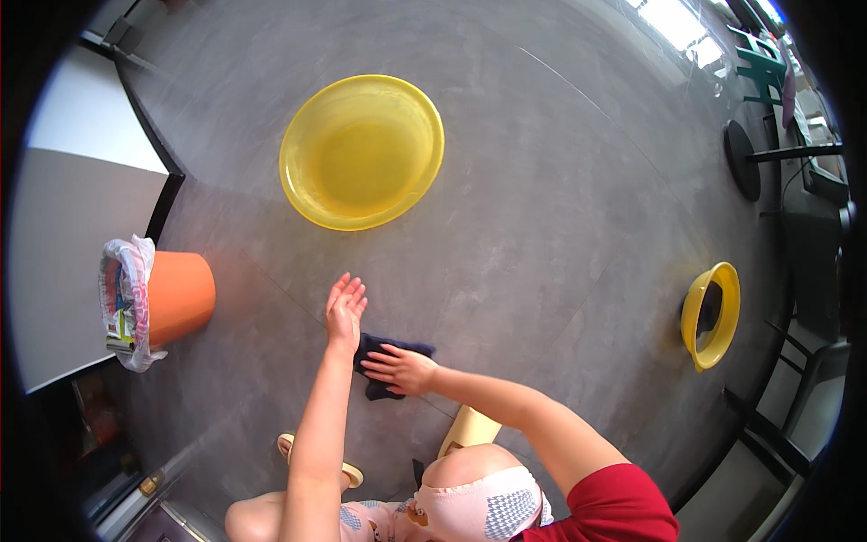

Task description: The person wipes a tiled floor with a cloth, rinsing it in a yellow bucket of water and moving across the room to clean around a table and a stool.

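A dark navy cloth (pixel 383 349) lies on the grey floor (pixel 501 271) in front of my feet. My right hand (pixel 403 370) rests on it, palm down with the fingers spread; whether it grips any fabric cannot be seen. My left hand (pixel 346 313) is raised beside the cloth's left edge, palm turned up, fingers slightly apart, with nothing in it. Farther forward stands a wide yellow plastic basin (pixel 362 220), a shallow layer of what looks like liquid in its bottom.
An orange trash bin (pixel 183 295) with a plastic liner stands at the left by a white wall panel (pixel 88 230). At the right, a smaller yellow basin (pixel 691 318) holds dark fabric (pixel 708 308). Chairs (pixel 816 386) and a round black table base (pixel 742 162) line the right side.
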